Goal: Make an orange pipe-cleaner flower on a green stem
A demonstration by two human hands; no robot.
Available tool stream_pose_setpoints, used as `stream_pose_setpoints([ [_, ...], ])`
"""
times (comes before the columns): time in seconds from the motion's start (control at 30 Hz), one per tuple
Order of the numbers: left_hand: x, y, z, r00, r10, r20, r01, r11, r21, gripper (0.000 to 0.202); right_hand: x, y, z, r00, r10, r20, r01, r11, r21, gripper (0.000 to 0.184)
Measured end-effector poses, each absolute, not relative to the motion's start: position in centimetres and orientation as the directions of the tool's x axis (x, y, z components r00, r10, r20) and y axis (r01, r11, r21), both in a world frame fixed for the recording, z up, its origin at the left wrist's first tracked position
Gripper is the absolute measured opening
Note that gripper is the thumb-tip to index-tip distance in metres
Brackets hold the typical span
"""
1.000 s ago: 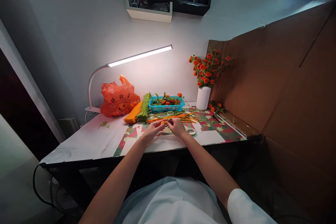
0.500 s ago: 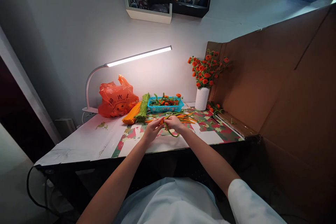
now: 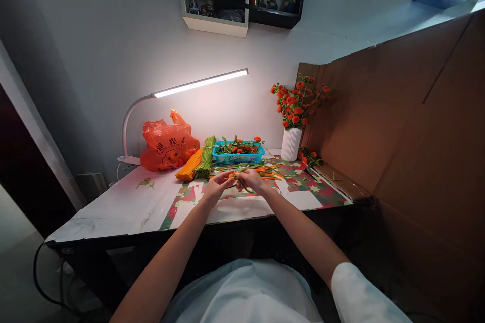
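Observation:
Over the front middle of the table, my two hands meet around a small piece of pipe-cleaner work. My left hand (image 3: 217, 183) is closed, its fingertips pinching a small orange pipe-cleaner flower (image 3: 231, 175). Right beside it, my right hand (image 3: 250, 180) is closed on a green pipe cleaner (image 3: 247, 190), whose loose part curves down below the fingers. Just behind the hands lie loose orange and green pipe cleaners (image 3: 271, 171). The fingers partly hide where the orange and green parts meet.
Behind, a blue basket (image 3: 238, 159) holds orange flowers, beside orange (image 3: 189, 165) and green (image 3: 205, 159) pipe-cleaner bundles. An orange plastic bag (image 3: 166, 144) and a lit lamp (image 3: 200, 82) stand left. At right are a white vase (image 3: 291, 144) of orange flowers and a cardboard wall (image 3: 397, 111).
My hands have shifted slightly, still together. The orange part shows more clearly between the fingertips, and the green pipe cleaner's loose loop has drawn in closer beneath the right hand.

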State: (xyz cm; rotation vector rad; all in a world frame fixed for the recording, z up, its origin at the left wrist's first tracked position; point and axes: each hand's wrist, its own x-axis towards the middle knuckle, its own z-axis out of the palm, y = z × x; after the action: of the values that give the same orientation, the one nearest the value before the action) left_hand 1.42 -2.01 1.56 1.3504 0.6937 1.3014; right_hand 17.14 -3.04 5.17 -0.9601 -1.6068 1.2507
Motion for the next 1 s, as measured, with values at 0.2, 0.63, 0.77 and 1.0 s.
stream_pose_setpoints([
  [0.2, 1.5, -2.3, 1.8, 0.232, 0.916, 0.326, -0.242, -0.27, 0.932, 0.054, 17.5, -3.2, 5.2, -0.328, 0.915, 0.236, 0.181, 0.306, -0.935, 0.031],
  [0.63, 1.2, -1.9, 1.2, 0.374, 0.917, 0.142, -0.188, -0.076, 0.979, 0.044, 19.1, -4.0, 5.8, -0.575, 0.734, 0.363, 0.497, 0.665, -0.557, 0.023],
  [0.77, 1.0, -2.0, 1.1, 0.392, 0.918, 0.05, -0.095, -0.013, 0.995, 0.044, 19.2, -4.2, 6.5, -0.639, 0.694, 0.331, 0.559, 0.715, -0.421, 0.024],
  [1.0, 1.4, -1.8, 1.1, 0.356, 0.892, 0.277, -0.188, -0.221, 0.957, 0.044, 18.1, -4.1, 5.4, -0.45, 0.819, 0.358, 0.536, 0.567, -0.625, 0.031],
])
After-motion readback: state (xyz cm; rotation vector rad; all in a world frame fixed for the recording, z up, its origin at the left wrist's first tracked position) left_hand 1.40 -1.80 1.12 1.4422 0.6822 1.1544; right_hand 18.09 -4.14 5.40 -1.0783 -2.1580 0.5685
